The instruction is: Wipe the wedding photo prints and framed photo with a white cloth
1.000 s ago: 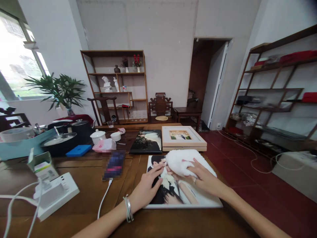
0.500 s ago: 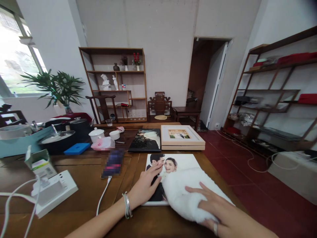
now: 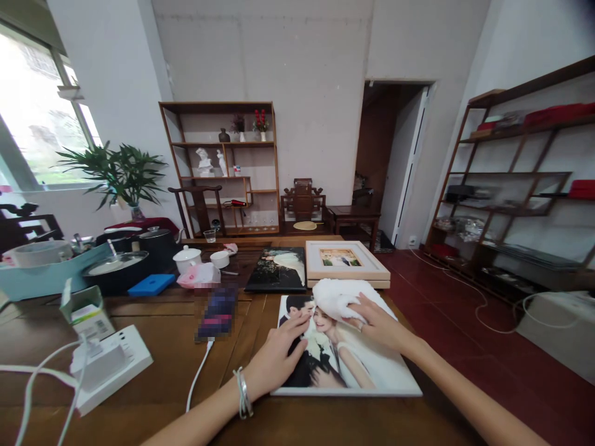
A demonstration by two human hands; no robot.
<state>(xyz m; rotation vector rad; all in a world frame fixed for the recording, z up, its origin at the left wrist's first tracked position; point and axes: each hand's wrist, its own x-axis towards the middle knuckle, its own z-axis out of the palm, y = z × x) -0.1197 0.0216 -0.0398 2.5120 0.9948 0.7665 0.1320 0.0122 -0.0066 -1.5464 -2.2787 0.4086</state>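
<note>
A large photo panel (image 3: 357,365) showing a couple in wedding clothes lies flat on the wooden table (image 3: 223,396) in front of me. My left hand (image 3: 286,350) rests on the panel's left part, fingers stretched out and flat. A fluffy white cloth (image 3: 330,296) lies bunched over the panel's upper part. My right hand (image 3: 374,322) grips this cloth and presses it on the picture near its top edge. Part of the cloth is hidden beneath the fingers.
Behind the panel lie a dark photo panel (image 3: 272,272) and a pale wooden picture frame (image 3: 376,266). To the left are a phone (image 3: 216,313) on a white cable, a power strip (image 3: 114,368), a small open box (image 3: 88,310), a blue box (image 3: 151,284), a lidded bowl (image 3: 187,256) and pots (image 3: 116,266).
My right hand has moved the white cloth from the panel's lower right up to its top edge, uncovering the lower part of the picture. My left hand stays on the panel. The view has shifted slightly.
</note>
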